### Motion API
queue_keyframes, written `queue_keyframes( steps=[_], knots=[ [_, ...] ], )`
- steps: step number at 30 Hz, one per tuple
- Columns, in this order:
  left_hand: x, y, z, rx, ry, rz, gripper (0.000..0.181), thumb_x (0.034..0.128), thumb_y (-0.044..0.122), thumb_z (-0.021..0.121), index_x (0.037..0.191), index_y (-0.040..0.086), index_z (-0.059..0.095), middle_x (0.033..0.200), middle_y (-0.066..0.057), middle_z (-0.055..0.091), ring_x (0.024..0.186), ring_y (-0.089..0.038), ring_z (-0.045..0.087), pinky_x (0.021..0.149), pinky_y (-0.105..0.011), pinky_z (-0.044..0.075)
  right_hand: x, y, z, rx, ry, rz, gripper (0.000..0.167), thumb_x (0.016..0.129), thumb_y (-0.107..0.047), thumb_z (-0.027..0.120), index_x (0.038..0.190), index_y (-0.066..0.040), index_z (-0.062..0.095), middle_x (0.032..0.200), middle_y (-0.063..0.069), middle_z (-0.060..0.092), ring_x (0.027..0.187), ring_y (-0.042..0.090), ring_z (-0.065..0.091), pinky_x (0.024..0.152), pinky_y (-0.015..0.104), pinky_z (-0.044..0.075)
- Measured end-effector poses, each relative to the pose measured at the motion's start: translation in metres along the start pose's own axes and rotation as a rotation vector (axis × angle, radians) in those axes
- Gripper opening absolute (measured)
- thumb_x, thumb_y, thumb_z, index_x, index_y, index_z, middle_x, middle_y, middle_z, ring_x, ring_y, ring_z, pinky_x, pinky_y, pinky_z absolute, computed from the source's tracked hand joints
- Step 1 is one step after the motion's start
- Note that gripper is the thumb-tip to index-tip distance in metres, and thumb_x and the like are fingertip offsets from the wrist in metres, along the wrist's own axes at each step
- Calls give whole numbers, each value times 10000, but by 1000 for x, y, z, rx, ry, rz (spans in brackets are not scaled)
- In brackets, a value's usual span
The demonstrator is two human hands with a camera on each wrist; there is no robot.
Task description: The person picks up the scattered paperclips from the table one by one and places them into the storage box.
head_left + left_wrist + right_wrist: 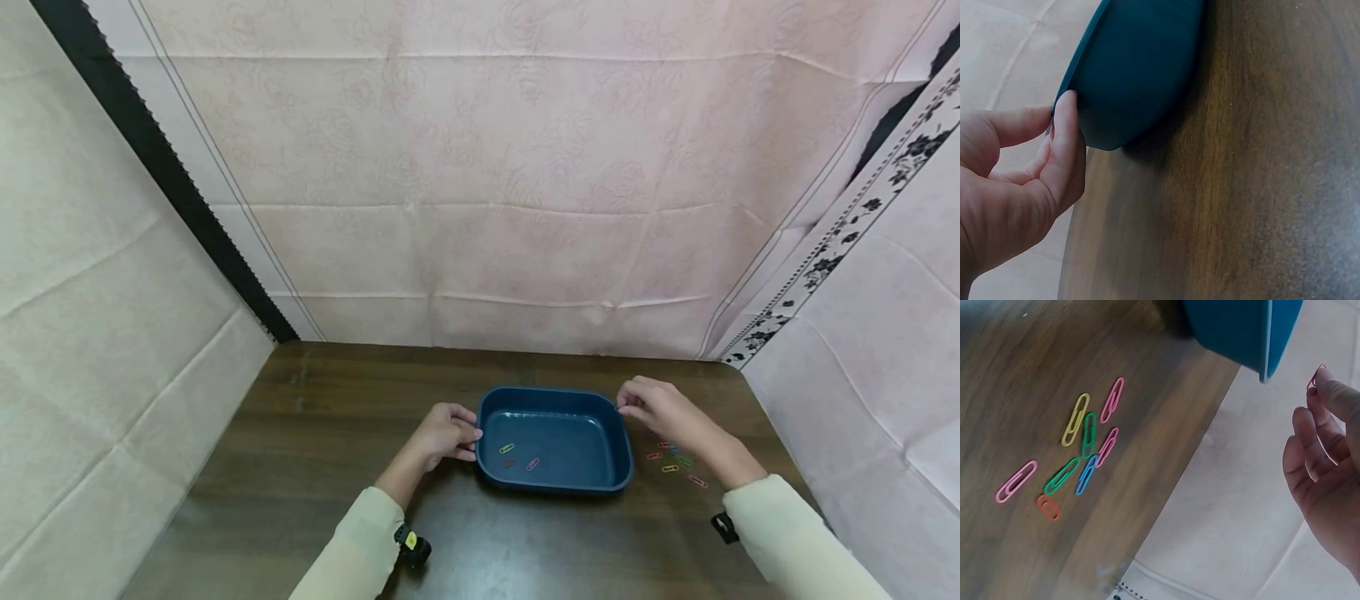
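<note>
A dark blue rectangular tray (581,454) sits on the wooden table. Inside it lie a yellow paper clip (507,448), a pink one (532,464) and a faint dark red one (509,463). My left hand (447,433) pinches the tray's left rim between thumb and fingers, as the left wrist view confirms. Near the tray's right rim, above the table, my right hand (660,406) pinches a red paper clip (1314,380) between thumb and index finger. Several loose paper clips (1089,434) in pink, yellow, green, blue and orange lie on the table to the tray's right.
The brown wooden table (337,467) extends around the tray. Pale cloth (487,167) hangs behind it and at both sides, with a floral border strip (832,242) on the right. A dark wrist device (412,546) is worn on the left wrist, another (724,527) on the right.
</note>
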State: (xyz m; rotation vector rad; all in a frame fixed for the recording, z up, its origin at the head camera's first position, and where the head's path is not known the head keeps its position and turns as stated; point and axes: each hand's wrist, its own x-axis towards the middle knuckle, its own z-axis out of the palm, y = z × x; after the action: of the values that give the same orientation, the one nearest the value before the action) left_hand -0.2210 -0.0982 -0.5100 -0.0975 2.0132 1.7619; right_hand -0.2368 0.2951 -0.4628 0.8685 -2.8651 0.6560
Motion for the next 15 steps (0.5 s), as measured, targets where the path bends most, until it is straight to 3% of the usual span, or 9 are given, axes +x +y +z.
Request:
queue_keyframes(
  steps=[15],
  knots=[
    [-2, 1, 1, 0, -7, 21, 297, 989, 2, 653, 1253, -104, 567, 1063, -296, 694, 745, -201, 694, 694, -354, 665, 28, -25, 8, 35, -59, -103, 100, 939, -83, 748, 934, -162, 687, 882, -94, 610, 775, 30, 553, 661, 217, 552]
  ],
)
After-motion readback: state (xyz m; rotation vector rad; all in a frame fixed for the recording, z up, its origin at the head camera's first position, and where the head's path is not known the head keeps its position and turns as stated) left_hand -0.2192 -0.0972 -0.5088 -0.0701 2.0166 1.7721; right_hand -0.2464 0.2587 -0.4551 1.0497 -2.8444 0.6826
